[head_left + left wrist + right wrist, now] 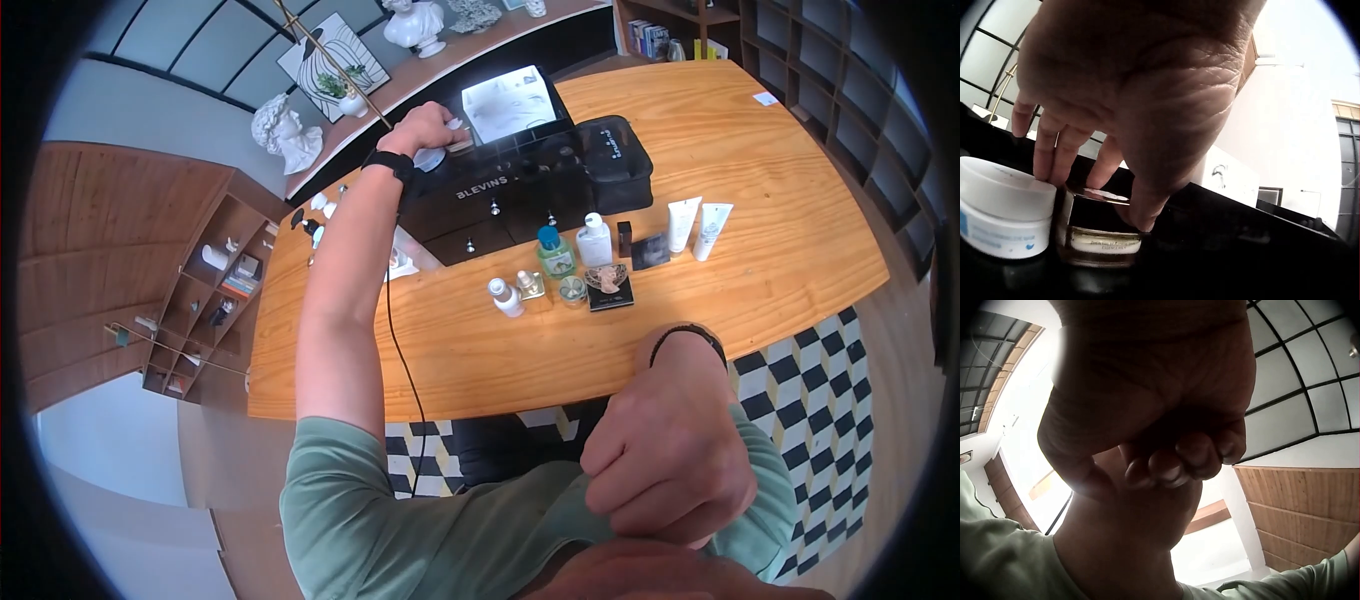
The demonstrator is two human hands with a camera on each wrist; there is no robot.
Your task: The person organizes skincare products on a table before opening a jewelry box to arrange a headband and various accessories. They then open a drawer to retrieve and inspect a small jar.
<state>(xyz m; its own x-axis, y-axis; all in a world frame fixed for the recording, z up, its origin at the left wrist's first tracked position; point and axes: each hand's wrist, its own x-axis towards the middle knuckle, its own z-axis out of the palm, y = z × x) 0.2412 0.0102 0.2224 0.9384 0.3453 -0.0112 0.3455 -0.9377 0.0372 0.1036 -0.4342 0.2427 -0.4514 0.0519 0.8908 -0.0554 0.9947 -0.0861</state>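
My left hand (425, 128) reaches over the top of the black organizer box (480, 215). In the left wrist view, the thumb and fingers of that hand (1141, 94) are round the top of a squat glass jar (1104, 240) with a dark, shiny lid. Just left of it stands a white lidded jar (1005, 209) on the glossy black surface. My right hand (670, 455) is raised in front of my upper body, away from the table; its fingers (1194, 456) are curled toward the palm and hold nothing visible.
In front of the box on the wooden table (790, 200) stand several bottles, a green bottle (556, 255) among them, and two white tubes (683, 223). A white-topped item (508, 103) lies on the box. A black cable (400, 350) runs over the table's near edge.
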